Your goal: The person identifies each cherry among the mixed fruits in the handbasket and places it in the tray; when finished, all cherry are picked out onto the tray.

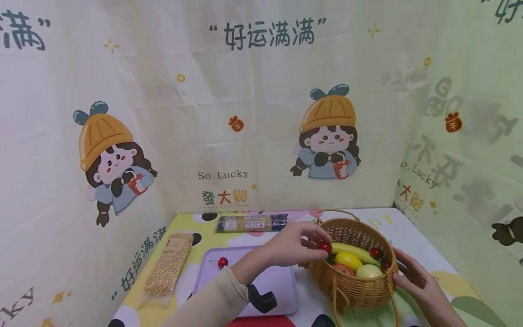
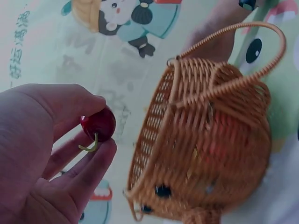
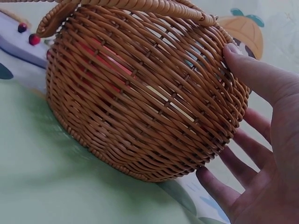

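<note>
My left hand (image 1: 296,245) is at the left rim of a woven wicker basket (image 1: 363,290). Between thumb and fingertips it pinches a dark red cherry (image 2: 99,123), whose short green stem shows in the left wrist view. In the basket lie a banana (image 1: 355,251), a lemon (image 1: 348,261), a pale green round fruit (image 1: 368,271), a reddish fruit (image 1: 343,269) partly covered, and another cherry (image 1: 375,252). My right hand (image 3: 271,135) touches the basket's right side, thumb at the rim and fingers spread fairly straight along the wicker.
Left of the basket lies a lilac tray (image 1: 282,290) with a stemmed cherry (image 1: 222,262) on it. A clear bag of grains (image 1: 169,265) lies farther left, and a long packet (image 1: 252,223) lies at the back. The basket's handles (image 2: 275,60) hang out at its sides.
</note>
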Tool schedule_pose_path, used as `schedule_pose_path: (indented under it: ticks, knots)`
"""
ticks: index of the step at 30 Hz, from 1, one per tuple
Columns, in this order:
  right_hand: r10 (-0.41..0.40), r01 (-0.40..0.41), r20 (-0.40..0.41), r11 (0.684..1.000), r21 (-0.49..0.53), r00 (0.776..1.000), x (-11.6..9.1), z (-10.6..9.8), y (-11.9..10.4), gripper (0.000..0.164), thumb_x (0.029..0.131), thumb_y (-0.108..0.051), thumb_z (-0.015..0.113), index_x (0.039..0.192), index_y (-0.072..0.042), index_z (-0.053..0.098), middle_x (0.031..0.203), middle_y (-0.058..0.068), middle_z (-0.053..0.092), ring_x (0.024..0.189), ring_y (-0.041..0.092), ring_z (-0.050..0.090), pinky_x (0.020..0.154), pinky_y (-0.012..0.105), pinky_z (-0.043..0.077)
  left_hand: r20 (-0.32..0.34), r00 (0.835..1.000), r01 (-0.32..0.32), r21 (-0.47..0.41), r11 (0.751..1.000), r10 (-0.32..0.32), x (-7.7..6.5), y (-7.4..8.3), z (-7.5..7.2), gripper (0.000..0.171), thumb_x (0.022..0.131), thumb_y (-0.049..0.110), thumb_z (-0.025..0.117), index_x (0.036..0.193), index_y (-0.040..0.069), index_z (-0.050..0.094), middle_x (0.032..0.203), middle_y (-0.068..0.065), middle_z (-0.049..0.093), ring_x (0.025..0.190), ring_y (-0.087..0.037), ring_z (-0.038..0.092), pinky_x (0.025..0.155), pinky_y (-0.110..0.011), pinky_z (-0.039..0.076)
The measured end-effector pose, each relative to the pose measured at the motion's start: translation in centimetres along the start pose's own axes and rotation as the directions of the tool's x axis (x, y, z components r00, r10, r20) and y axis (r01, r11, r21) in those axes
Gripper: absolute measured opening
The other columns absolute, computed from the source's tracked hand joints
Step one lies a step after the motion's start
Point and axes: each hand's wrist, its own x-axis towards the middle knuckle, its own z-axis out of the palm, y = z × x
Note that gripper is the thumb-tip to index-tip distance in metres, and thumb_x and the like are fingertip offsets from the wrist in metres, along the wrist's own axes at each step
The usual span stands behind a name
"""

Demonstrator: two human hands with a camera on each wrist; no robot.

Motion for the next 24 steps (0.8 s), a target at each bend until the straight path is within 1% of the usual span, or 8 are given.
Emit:
schedule_pose_path:
  ticks: [5,8,10,13,15,17,20,24]
  knots:
    - [0.000,0.000,0.003,1.000,-0.003,1.000,-0.1,0.1,-0.1,0.064,0.115,-0.002,0.052,0.175,-0.013,0.031,0.151,-0.040,0.049,0.130,-0.025,0.050,0.094,0.018,0.058,-0.064,0.997,0.049,-0.054,0.997,-0.053,-3.1,-1.9,-1.2,0.024,0.099,0.020,0.086,0.123,0.022,0.082,0.122,0.010,0.076,0.111,-0.003,0.074,0.099,-0.024,0.063]
    - [-0.011,0.011,0.010,1.000,0.000,1.000,-0.1,0.1,-0.1,0.065,0.115,-0.001,0.051,0.175,-0.012,0.030,0.152,-0.039,0.049,0.130,-0.025,0.050,0.094,0.017,0.058,-0.108,0.991,0.070,-0.069,0.995,-0.078,-4.9,-3.3,-1.5,0.024,0.097,0.019,0.087,0.121,0.023,0.083,0.121,0.009,0.077,0.111,-0.005,0.076,0.099,-0.026,0.064]
    - [-0.016,0.016,0.013,1.000,0.000,1.000,-0.1,0.1,-0.1,0.065,0.115,0.000,0.051,0.175,-0.011,0.030,0.153,-0.039,0.049,0.131,-0.025,0.050,0.094,0.017,0.058,-0.128,0.988,0.080,-0.077,0.994,-0.089,-6.0,-4.3,-1.6,0.025,0.097,0.017,0.087,0.120,0.020,0.083,0.121,0.006,0.077,0.110,-0.008,0.076,0.099,-0.028,0.065]
    - [-0.015,0.015,0.013,1.000,0.000,1.000,0.0,0.2,0.0,0.065,0.115,-0.001,0.052,0.176,-0.012,0.030,0.152,-0.039,0.049,0.130,-0.025,0.050,0.094,0.017,0.058,-0.163,0.980,0.099,-0.094,0.991,-0.113,-7.7,-5.9,-1.5,0.023,0.096,0.015,0.087,0.119,0.017,0.083,0.120,0.003,0.078,0.109,-0.011,0.077,0.098,-0.027,0.064]
    - [-0.013,0.013,0.010,1.000,-0.006,1.000,0.0,0.2,0.0,0.065,0.115,-0.001,0.052,0.176,-0.011,0.029,0.152,-0.039,0.050,0.130,-0.025,0.050,0.094,0.017,0.058,-0.183,0.973,0.120,-0.104,0.987,-0.138,-8.7,-6.8,-1.2,0.023,0.096,0.015,0.087,0.119,0.017,0.082,0.119,0.002,0.078,0.109,-0.011,0.077,0.098,-0.025,0.064]
    - [-0.005,0.005,0.005,1.000,-0.019,1.000,-0.1,0.1,0.0,0.066,0.115,-0.002,0.052,0.176,-0.011,0.029,0.151,-0.040,0.050,0.130,-0.026,0.050,0.093,0.017,0.058,-0.203,0.967,0.133,-0.121,0.984,-0.156,-9.5,-7.7,-0.9,0.024,0.096,0.016,0.087,0.118,0.020,0.081,0.118,0.002,0.079,0.110,-0.010,0.077,0.097,-0.022,0.062]
    - [0.012,-0.011,0.002,0.999,-0.042,1.000,-0.2,0.1,-0.1,0.066,0.116,-0.004,0.053,0.177,-0.011,0.027,0.150,-0.040,0.050,0.129,-0.027,0.049,0.093,0.017,0.059,-0.226,0.960,0.138,-0.142,0.980,-0.168,-10.5,-8.7,-0.4,0.027,0.095,0.015,0.088,0.120,0.019,0.079,0.117,0.000,0.081,0.111,-0.012,0.077,0.096,-0.021,0.062]
    - [0.033,-0.033,-0.006,0.998,-0.054,0.999,-0.1,0.1,-0.2,0.067,0.116,-0.007,0.054,0.177,-0.013,0.027,0.148,-0.041,0.050,0.128,-0.027,0.049,0.093,0.017,0.059,-0.242,0.953,0.149,-0.147,0.978,-0.181,-11.3,-9.7,0.3,0.027,0.094,0.014,0.088,0.120,0.015,0.080,0.116,-0.002,0.080,0.110,-0.018,0.078,0.096,-0.022,0.063]
